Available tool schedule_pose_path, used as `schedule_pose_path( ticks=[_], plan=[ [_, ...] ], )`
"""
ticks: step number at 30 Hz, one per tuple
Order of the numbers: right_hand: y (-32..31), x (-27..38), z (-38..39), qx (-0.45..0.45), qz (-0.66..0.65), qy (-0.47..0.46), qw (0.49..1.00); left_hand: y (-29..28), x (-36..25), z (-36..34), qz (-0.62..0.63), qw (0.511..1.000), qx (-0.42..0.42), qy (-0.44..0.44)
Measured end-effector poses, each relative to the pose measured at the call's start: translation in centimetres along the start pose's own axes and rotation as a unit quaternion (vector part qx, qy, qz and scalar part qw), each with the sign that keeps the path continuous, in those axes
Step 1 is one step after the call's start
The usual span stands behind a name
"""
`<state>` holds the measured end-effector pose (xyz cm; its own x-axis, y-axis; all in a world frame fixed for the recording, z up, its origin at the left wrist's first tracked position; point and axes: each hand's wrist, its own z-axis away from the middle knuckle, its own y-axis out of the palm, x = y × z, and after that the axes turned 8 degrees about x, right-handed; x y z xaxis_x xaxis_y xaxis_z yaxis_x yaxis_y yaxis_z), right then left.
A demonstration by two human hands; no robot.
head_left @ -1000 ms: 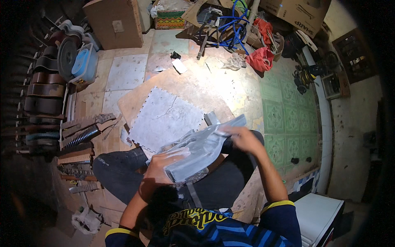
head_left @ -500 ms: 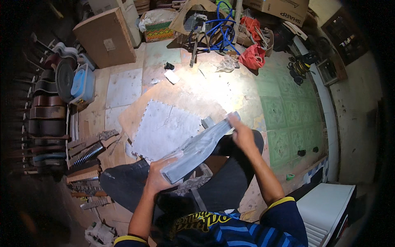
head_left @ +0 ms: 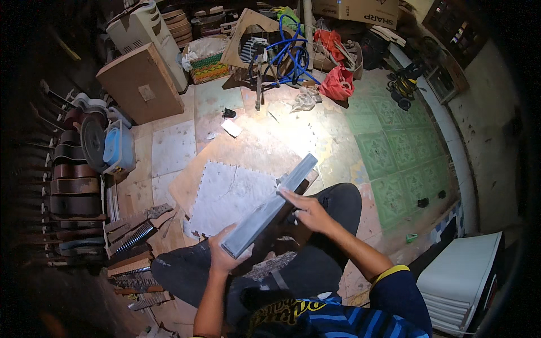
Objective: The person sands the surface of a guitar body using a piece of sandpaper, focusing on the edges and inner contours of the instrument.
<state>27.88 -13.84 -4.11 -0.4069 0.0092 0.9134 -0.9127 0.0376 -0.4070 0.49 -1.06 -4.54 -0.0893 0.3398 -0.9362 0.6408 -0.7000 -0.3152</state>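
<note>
A long, dusty grey guitar body [head_left: 265, 211] is held aslant over my lap. It shows mostly its narrow side and slopes from near left to far right. My left hand [head_left: 225, 248] is closed around its near end, with the fingers partly hidden beneath. Halfway along, my right hand [head_left: 310, 214] is closed at the right edge, one finger laid across the grey side and the others bent below. Whether a thin sheet lies under those fingers, I cannot tell. Below the body, a rough, speckled grey piece [head_left: 270, 266] lies between my legs.
A light foam mat [head_left: 225, 194] lies ahead on the floor. Saws and toothed tools [head_left: 135, 239] are at left, beside a rack of instrument bodies [head_left: 73, 186]. A brown board [head_left: 141, 84], blue hose [head_left: 293, 45] and red bag [head_left: 337, 83] stand farther off. A white appliance [head_left: 462, 281] is at right.
My right hand has moved from the far end of the guitar body back to its middle. The body has turned, so its curved outline no longer shows and its narrow side faces up.
</note>
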Motion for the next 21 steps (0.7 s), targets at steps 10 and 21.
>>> schedule_pose_path(
  ticks=[10, 21],
  plan=[
    [1.3, 1.8, -0.6, -0.08, -0.003, 0.018, 0.997, 0.9, -1.2, -0.1, -0.055, 0.998, -0.031, -0.006],
    [-4.9, -9.2, -3.7, -0.25, 0.22, 0.061, 0.941, 1.4, -1.4, -1.8, -0.053, 0.998, -0.041, 0.013]
  ],
)
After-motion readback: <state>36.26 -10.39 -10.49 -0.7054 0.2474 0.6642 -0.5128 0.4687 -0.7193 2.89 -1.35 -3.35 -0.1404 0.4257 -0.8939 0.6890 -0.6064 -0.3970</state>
